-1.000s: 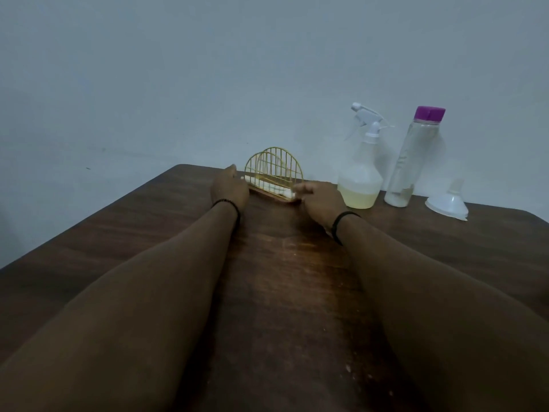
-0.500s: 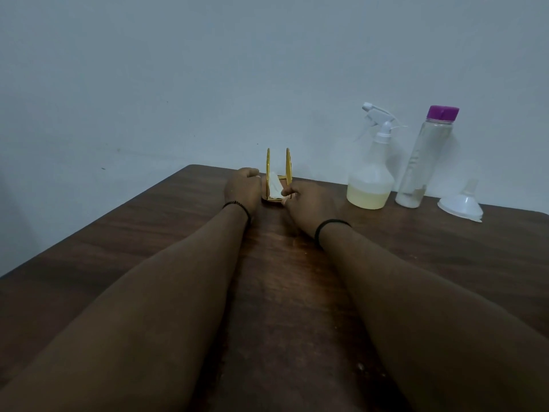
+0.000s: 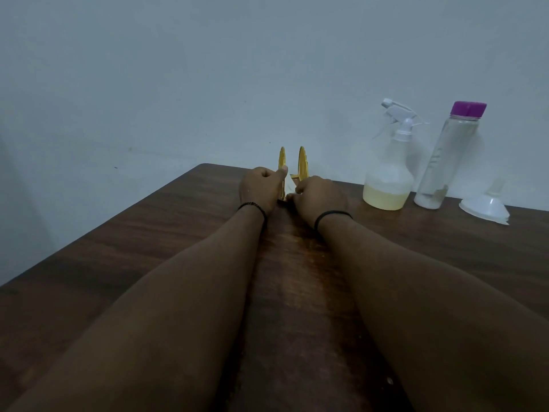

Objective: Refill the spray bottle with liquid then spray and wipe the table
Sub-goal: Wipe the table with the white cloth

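- Reaching out over the dark wooden desk [image 3: 124, 251], both bare forearms end at the far edge, each wrist wearing a thin black band.
- The left hand [image 3: 261, 187] is curled into a fist against the left side of a gold wire holder [image 3: 302, 162], thumb pressed to its left panel.
- The right hand [image 3: 319, 196] has its fingers bent in at the holder's right side, pinching near its base; exactly what the fingertips hold is hard to make out.
- The holder stands end-on, its two upright panels apart, with a sliver of white napkin [image 3: 289, 183] showing between them.
- Towards the far right corner stands the spray bottle [image 3: 389, 173], upright, a shallow layer of yellowish liquid in the bottom, white trigger head pointing left.
- Just beside it on the right is a tall clear bottle [image 3: 445, 162] with a purple cap, also upright.
- Further right, a white funnel [image 3: 487, 205] rests wide end down on the desk, near the clear bottle.
- Neither hand touches the bottles or funnel.
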